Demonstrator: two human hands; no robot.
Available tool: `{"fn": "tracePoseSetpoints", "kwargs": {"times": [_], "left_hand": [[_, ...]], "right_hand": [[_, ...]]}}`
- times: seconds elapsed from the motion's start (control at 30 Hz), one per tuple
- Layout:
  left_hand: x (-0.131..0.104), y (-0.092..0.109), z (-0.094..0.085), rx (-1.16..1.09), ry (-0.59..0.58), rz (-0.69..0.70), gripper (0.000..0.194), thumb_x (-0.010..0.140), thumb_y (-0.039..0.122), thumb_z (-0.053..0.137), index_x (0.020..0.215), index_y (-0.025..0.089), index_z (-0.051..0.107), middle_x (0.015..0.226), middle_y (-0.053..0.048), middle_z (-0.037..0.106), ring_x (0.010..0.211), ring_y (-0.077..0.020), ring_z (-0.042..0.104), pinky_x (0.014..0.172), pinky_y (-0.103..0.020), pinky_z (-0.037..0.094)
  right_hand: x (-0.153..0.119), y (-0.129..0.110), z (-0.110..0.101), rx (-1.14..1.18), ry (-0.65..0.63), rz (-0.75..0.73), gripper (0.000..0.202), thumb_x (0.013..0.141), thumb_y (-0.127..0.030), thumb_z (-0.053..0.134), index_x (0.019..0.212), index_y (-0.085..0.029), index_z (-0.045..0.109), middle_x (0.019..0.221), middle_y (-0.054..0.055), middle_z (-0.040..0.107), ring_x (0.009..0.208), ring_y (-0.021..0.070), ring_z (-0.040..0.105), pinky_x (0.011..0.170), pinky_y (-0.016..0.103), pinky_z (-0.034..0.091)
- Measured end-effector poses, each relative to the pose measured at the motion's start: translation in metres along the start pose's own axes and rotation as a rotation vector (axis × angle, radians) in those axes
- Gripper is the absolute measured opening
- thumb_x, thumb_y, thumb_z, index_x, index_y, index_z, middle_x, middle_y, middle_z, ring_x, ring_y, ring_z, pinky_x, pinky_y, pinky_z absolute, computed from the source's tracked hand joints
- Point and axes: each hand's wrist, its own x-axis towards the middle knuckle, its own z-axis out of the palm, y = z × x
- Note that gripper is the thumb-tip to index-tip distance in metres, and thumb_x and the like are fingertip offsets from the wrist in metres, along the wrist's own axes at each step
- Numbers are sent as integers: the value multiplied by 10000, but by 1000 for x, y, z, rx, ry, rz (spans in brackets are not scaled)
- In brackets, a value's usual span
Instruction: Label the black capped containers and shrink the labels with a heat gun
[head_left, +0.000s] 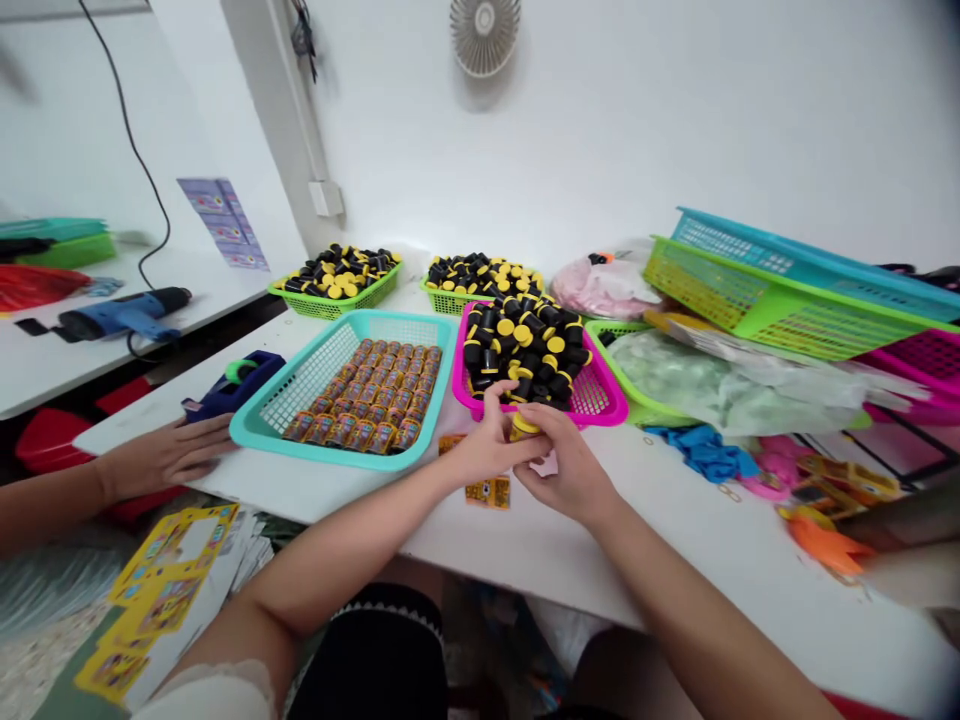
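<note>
Both my hands meet around a small yellow-capped jar [524,427] in front of the magenta basket. My left hand [491,440] closes on it from the left, its index finger raised. From the right, my right hand [559,460] grips the same jar with thumb and fingers. Most of the jar's body is hidden by the fingers. Just below them, a yellow printed label [489,492] lies on the white table [450,530]. Black jars with yellow caps [525,345] are heaped in the magenta basket [600,405] behind my hands.
A turquoise basket [255,425] holds rows of labelled jars [375,395]. Another person's hand [169,455] rests left, near a tape dispenser [244,385]. Two green baskets of jars stand behind. Stacked baskets [780,290], plastic bags and balloons [701,452] occupy the right.
</note>
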Motion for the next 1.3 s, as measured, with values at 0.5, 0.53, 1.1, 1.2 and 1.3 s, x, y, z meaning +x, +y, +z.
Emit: {"fn": "tracePoseSetpoints", "kwargs": {"times": [0.5,0.53,1.1,1.2,1.3], "left_hand": [[-6,-4,-5,119,-88,105,853,753,131,617,1392,231,60,637,99,519,518,-77,522,527,-185,393],[-7,-6,-5,169,-53,144,830,751,118,617,1382,230,91,652,98,504,523,-68,507,536,-183,391],[-60,64,-1,1033,285,665,102,841,199,619,941,209,641,1078,-68,647,1016,-180,614,919,-320,485],[-75,103,-30,1099,427,523,170,811,300,650,944,198,681,1100,-74,634,988,-186,623,838,-301,524],[-64,126,-74,1180,415,242,289,763,430,655,913,190,713,1007,-68,656,856,-187,632,734,-295,531]], "right_hand": [[-12,8,2,-109,-5,-58,494,800,-240,641,1255,-321,466,1221,69,618,1197,279,540,1033,542,395],[-13,10,0,-147,-8,-69,467,809,-255,642,1242,-329,483,1183,61,635,1148,274,564,1032,539,383],[-1,35,-31,-373,117,234,640,769,-489,648,1328,-264,433,1304,134,372,1262,348,369,1054,586,291],[5,48,-33,-495,59,455,418,872,-392,499,1232,-188,555,1317,168,404,1241,330,421,1036,532,345],[20,55,-30,-550,-238,668,435,884,-368,444,1252,-173,571,1332,175,479,1214,327,485,1031,502,362]]}}
